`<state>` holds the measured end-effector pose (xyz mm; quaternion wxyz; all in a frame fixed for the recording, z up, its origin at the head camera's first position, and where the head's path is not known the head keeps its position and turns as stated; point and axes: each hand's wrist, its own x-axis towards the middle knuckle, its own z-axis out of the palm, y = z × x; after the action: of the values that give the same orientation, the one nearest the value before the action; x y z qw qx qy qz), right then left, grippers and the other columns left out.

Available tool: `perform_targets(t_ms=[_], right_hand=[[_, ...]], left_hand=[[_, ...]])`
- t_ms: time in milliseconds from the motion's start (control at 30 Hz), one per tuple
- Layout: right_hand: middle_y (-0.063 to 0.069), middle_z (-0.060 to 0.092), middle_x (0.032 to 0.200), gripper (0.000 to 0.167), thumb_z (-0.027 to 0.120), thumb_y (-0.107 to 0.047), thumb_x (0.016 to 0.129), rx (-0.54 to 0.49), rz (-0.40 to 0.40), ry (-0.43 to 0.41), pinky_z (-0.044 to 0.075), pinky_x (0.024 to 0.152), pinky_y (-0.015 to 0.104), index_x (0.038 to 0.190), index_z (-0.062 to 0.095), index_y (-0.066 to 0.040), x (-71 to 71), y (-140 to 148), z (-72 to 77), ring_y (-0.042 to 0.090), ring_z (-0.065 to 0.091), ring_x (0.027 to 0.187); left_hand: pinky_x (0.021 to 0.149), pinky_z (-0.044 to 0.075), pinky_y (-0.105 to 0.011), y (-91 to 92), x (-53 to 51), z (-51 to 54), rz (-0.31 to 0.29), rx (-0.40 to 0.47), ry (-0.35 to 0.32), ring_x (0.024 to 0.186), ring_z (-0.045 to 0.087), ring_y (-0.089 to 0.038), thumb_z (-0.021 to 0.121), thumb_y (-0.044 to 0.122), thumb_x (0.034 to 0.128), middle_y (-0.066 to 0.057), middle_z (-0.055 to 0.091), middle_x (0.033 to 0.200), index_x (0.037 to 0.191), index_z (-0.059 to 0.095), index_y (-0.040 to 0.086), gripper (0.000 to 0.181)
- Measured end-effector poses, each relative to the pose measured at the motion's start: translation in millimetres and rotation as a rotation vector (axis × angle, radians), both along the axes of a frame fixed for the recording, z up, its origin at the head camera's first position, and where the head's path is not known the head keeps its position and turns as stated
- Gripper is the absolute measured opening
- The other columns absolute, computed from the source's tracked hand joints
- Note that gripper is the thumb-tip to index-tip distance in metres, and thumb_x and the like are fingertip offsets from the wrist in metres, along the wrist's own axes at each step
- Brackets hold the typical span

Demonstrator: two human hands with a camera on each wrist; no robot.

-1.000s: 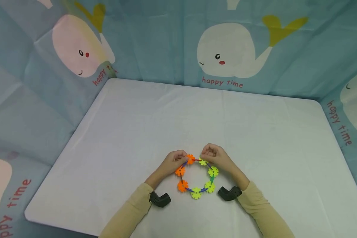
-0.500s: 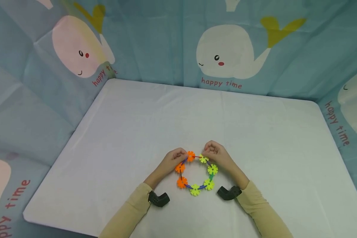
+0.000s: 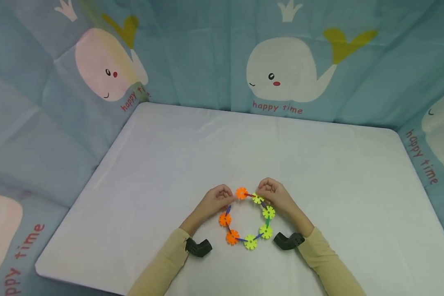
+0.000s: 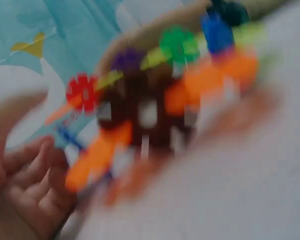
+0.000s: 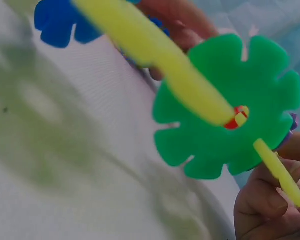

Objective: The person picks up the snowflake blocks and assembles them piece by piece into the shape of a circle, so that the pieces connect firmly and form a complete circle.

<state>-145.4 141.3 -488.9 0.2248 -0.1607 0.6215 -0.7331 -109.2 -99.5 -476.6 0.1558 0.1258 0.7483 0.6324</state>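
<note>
A chain of notched snowflake discs in several colours curves between the hands, with a gap at its upper left. My right hand [image 3: 277, 196] pinches a yellow-green snowflake disc [image 3: 258, 199]; its fingers [image 5: 265, 200] are curled at a yellow disc in the right wrist view. A red disc [image 3: 250, 195] links that one to the end orange disc [image 3: 241, 191]. My left hand [image 3: 217, 200] is beside the gap, near the orange disc and a blue disc [image 3: 227, 211]. In the blurred left wrist view, the left thumb [image 4: 20, 112] stands apart from the fingers.
A white table [image 3: 207, 144] spreads around the hands. Blue curtains [image 3: 203, 61] printed with whales rise behind it and at both sides. Black wrist devices sit at the left wrist [image 3: 198, 248] and right wrist [image 3: 288, 241].
The ring has come apart between the upper orange disc and the blue disc at left. The left fingers now sit at that gap. The lower part of the chain has shifted slightly right and nearer.
</note>
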Motion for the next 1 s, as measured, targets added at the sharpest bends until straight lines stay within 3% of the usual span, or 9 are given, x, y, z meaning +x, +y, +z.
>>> perform_targets(t_ms=[133,267,367,500,600,733,867,1000], right_hand=[[0.002,0.048,0.063,0.014,0.055,0.002,0.086,0.017,-0.008,0.002,0.034,0.044,0.020,0.092,0.044,0.008,-1.6,0,-2.3,0.008,0.036,0.046],[0.003,0.050,0.066,0.014,0.055,0.000,0.087,0.077,0.001,0.006,0.032,0.043,0.020,0.095,0.047,0.009,-2.2,-1,-1.8,0.008,0.036,0.046],[0.006,0.054,0.072,0.017,0.051,-0.001,0.090,0.165,0.068,0.064,0.034,0.044,0.021,0.103,0.051,0.010,-0.3,-2,2.8,0.010,0.038,0.047],[0.015,0.049,0.065,0.024,0.043,0.001,0.093,0.256,0.159,0.210,0.037,0.045,0.024,0.112,0.053,0.011,5.7,-6,17.1,0.013,0.038,0.047],[0.021,0.053,0.069,0.024,0.042,0.001,0.093,0.293,0.155,0.260,0.037,0.044,0.026,0.111,0.054,0.010,9.6,-8,26.9,0.014,0.037,0.044],[0.021,0.062,0.088,0.021,0.047,-0.004,0.092,0.352,0.109,0.230,0.038,0.043,0.024,0.105,0.059,0.008,10.9,-9,32.0,0.013,0.040,0.043],[0.019,0.063,0.080,0.018,0.052,-0.006,0.091,0.389,0.069,0.192,0.038,0.045,0.022,0.097,0.063,0.007,10.2,-9,33.7,0.011,0.041,0.046],[0.016,0.062,0.076,0.017,0.053,-0.004,0.090,0.388,0.081,0.216,0.038,0.048,0.022,0.094,0.064,0.007,8.7,-9,32.3,0.011,0.043,0.052]], left_hand=[[0.055,0.039,-0.024,-13.7,3.0,4.9,-0.148,-0.216,0.022,0.059,0.046,-0.012,0.075,0.019,0.0728,-0.001,0.051,0.070,0.090,0.052,0.003,0.033],[0.059,0.044,-0.026,-20.9,3.5,5.4,-0.240,-0.280,-0.017,0.062,0.054,-0.013,0.076,0.016,0.0709,0.001,0.057,0.071,0.085,0.055,0.006,0.027],[0.060,0.046,-0.027,-18.9,1.4,0.7,-0.219,-0.238,0.023,0.063,0.057,-0.013,0.073,0.014,0.0745,0.001,0.059,0.070,0.080,0.059,0.006,0.016],[0.059,0.046,-0.025,-13.0,-0.9,-7.6,-0.152,-0.195,0.085,0.063,0.057,-0.011,0.071,0.011,0.0763,0.002,0.060,0.071,0.082,0.061,0.006,0.012],[0.057,0.045,-0.024,-8.8,-1.7,-11.8,-0.108,-0.181,0.084,0.062,0.057,-0.011,0.070,0.009,0.0771,0.002,0.060,0.071,0.086,0.062,0.005,0.013],[0.056,0.044,-0.023,-4.6,-1.8,-13.5,-0.076,-0.162,0.094,0.062,0.057,-0.012,0.069,0.008,0.0778,0.002,0.061,0.070,0.088,0.064,0.003,0.013],[0.055,0.043,-0.022,-2.1,1.8,0.6,-0.058,-0.142,0.123,0.061,0.054,-0.014,0.068,0.003,0.0780,-0.003,0.060,0.070,0.088,0.063,-0.001,0.011],[0.055,0.043,-0.021,-0.7,5.7,17.0,-0.065,-0.132,0.124,0.060,0.054,-0.016,0.066,0.000,0.0786,-0.007,0.060,0.071,0.088,0.063,-0.004,0.010]])
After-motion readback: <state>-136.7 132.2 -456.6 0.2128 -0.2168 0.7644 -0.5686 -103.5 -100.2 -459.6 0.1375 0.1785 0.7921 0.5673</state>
